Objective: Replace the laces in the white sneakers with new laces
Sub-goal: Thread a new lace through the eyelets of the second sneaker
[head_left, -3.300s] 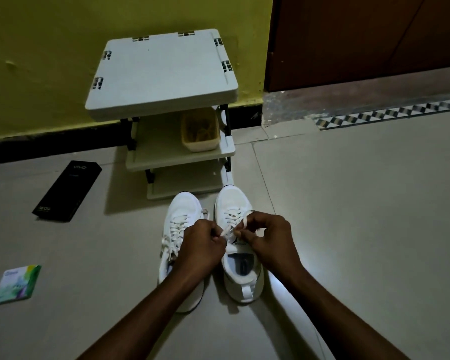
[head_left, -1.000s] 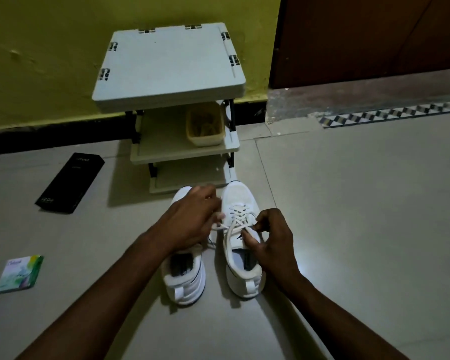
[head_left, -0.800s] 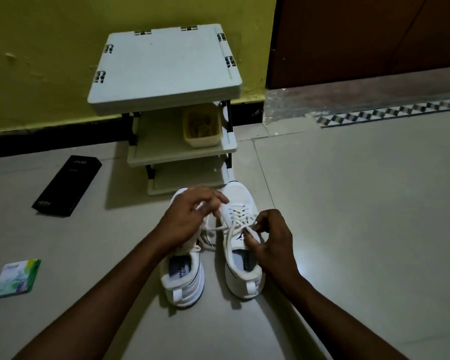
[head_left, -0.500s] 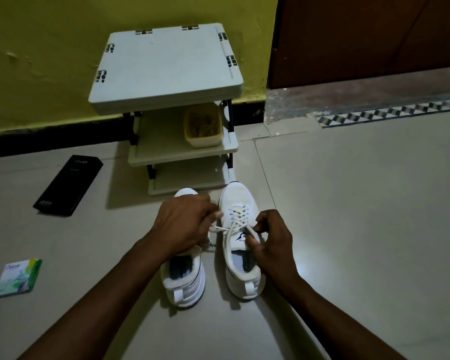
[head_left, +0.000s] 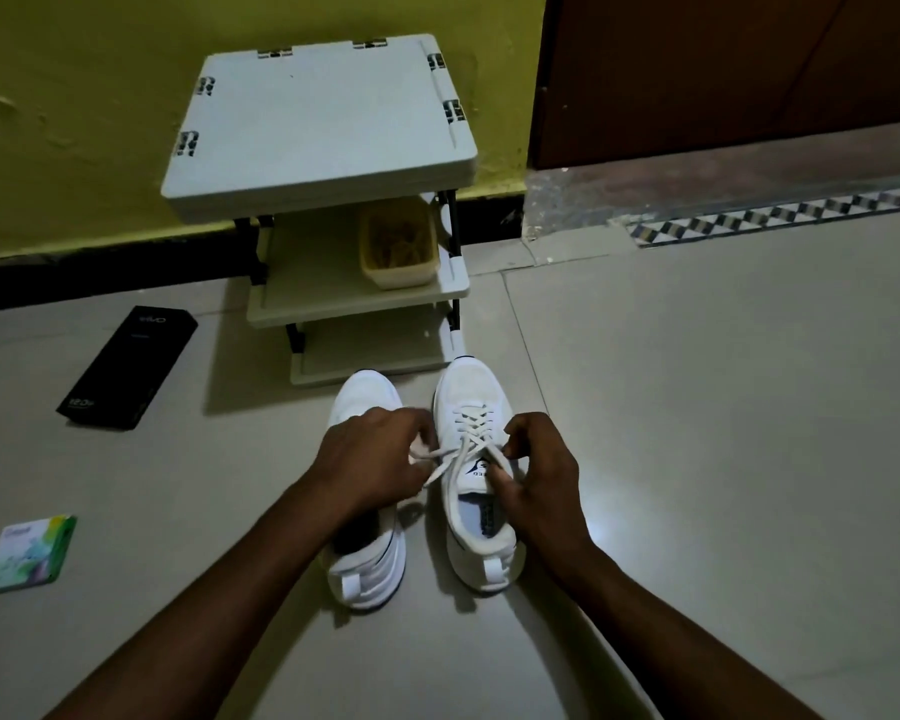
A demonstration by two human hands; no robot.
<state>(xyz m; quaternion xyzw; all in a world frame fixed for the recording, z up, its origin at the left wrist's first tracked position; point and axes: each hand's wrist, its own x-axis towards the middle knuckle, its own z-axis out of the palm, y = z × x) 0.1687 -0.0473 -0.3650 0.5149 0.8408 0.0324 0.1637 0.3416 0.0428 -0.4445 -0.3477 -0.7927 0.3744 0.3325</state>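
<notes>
White sneakers (head_left: 471, 397) are parked on the tiled floor (head_left: 723, 433), shelf rack (head_left: 318, 122) stood behind, black box (head_left: 126, 368) and green packet (head_left: 27, 553) dumped left

sneakers (head_left: 422, 485) before shelf (head_left: 328, 200), box (head_left: 126, 366) left

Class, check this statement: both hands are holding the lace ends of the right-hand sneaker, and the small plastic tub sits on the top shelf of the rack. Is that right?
Not quite. The head view shows the plastic tub on the middle shelf of the rack, not the top one. The left hand and right hand do hold the lace ends of the right-hand sneaker.
</notes>
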